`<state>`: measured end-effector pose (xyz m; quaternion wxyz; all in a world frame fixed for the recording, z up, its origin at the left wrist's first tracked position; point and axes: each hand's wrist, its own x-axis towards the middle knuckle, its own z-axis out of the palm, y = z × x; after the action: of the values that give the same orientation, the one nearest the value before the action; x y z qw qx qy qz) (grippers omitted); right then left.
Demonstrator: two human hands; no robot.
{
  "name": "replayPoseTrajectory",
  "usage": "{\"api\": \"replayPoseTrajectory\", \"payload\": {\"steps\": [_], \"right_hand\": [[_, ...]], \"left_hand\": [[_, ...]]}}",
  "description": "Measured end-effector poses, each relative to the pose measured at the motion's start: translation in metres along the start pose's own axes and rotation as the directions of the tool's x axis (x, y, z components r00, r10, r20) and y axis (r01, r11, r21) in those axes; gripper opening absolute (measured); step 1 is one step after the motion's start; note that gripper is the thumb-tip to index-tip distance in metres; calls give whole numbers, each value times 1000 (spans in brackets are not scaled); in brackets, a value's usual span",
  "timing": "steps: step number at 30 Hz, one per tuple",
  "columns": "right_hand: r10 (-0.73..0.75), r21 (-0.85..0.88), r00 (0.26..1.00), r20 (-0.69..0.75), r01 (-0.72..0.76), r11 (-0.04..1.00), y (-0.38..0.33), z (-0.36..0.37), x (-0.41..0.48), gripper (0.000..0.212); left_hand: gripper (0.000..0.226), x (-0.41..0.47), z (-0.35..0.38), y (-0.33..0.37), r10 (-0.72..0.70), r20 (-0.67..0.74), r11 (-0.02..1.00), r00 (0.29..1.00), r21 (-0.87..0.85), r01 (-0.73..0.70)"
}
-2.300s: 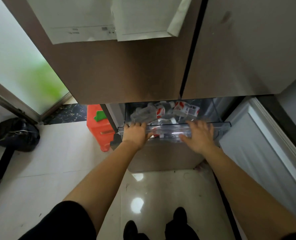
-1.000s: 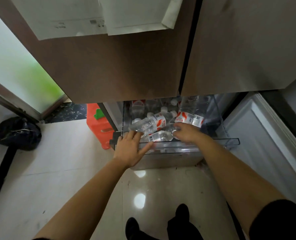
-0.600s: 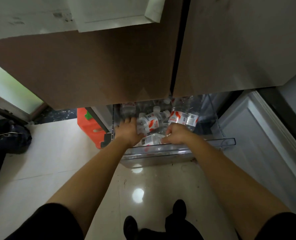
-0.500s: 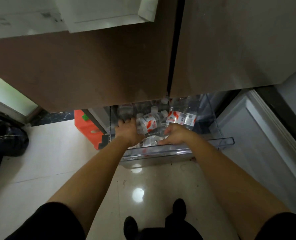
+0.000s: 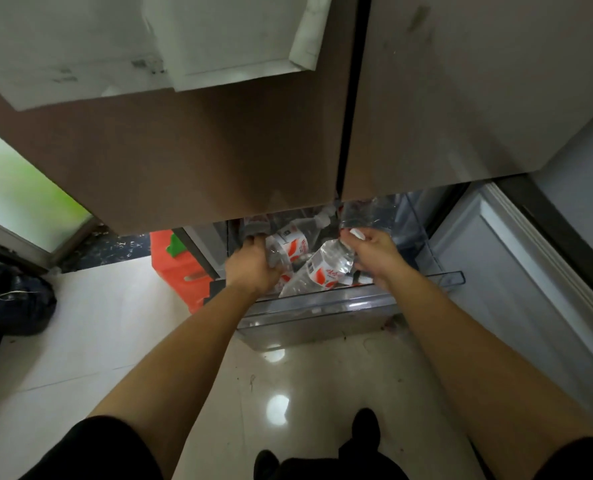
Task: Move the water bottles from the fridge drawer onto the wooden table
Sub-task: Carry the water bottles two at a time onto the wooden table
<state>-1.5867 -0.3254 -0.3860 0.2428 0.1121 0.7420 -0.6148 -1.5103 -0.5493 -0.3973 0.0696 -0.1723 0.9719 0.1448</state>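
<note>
While left grip [image 5: 252,271] and right grip [image 5: 374,253] clasp clear crinkly bottles [image 5: 323,271], transparent drawer [image 5: 322,304].

A clear plastic fridge drawer [image 5: 322,306] stands pulled out, and small clear plastic water bottles [image 5: 293,242] with red-and-white labels lie jumbled on their sides in it. One tilted bottle [image 5: 317,273] slants above the front of the pile, its upper end gripped by the right hand [image 5: 374,258]. The left hand [image 5: 253,268] grips a second bottle [image 5: 276,259] at the drawer's left side.
</note>
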Motion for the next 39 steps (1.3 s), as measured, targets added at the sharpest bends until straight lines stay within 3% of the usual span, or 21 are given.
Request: {"api": "replayPoseTrajectory", "payload": {"steps": [3, 7, 11, 13, 17, 21, 24, 28, 35, 39], "right_hand": [[-55, 40, 994, -95, 59, 997, 6, 20, -11, 40], [-83, 14, 996, 13, 82, 996, 4, 56, -19, 40], [-35, -266, 990, 137, 70, 961, 6, 87, -21, 104], [19, -299, 985, 171, 34, 954, 8, 99, -21, 115], [-61, -288, 991, 117, 93, 953, 8, 108, -30, 100], [-217, -174, 971, -104, 197, 965, 8, 99, -56, 82], [-260, -44, 925, -278, 258, 965, 1, 83, -79, 81], [-346, -29, 846, -405, 367, 930, -4, 65, -111, 75], [-399, 10, 793, -460, 454, 891, -4, 50, -144, 68], [-408, 97, 835, -370, 472, 876, -5, 46, -161, 70]], "left_hand": [[71, -11, -5, -3, -4, -96, 997, 995, -82, -3], [65, -25, -11, -19, -54, -204, 977, 978, -215, 9], [67, -39, -20, -44, -113, -248, 962, 962, -270, 43], [70, -48, -26, -56, -143, -275, 951, 951, -304, 55], [71, -62, -34, -74, -150, -302, 953, 942, -298, 57], [66, -74, -40, -79, -125, -293, 956, 948, -290, 36], [63, -84, -42, -72, -89, -310, 951, 947, -310, -12], [61, -102, -44, -57, -27, -341, 945, 940, -314, -86], [83, -140, -45, -45, 81, -491, 969, 867, -164, -183], [74, -176, -54, -40, -28, -559, 964, 829, -235, -125]]}}
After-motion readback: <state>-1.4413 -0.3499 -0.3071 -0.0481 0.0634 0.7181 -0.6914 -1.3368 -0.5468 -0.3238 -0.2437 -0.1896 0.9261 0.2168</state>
